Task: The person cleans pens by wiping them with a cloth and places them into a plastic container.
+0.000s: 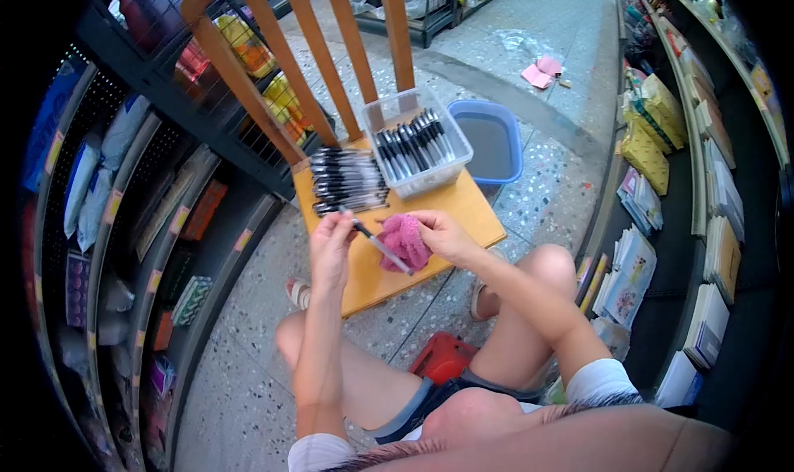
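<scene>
My left hand (332, 236) pinches one end of a pen (382, 247) with a dark cap and a pale barrel, held slanting down to the right. In my right hand (442, 236) is a bunched pink cloth (405, 239), which lies against the pen's barrel. Both hands are over the seat of a wooden chair (368, 286). Beyond them on the seat lies a pile of similar pens (347, 178). To its right a clear plastic box (418, 187) holds several more pens (413, 144).
A blue basin (519, 154) with greyish water stands on the floor behind the chair's right side. Stocked shelves curve along the left (178, 216) and right (612, 216). Pink paper (542, 72) lies on the floor further back. A red object (444, 355) is between my legs.
</scene>
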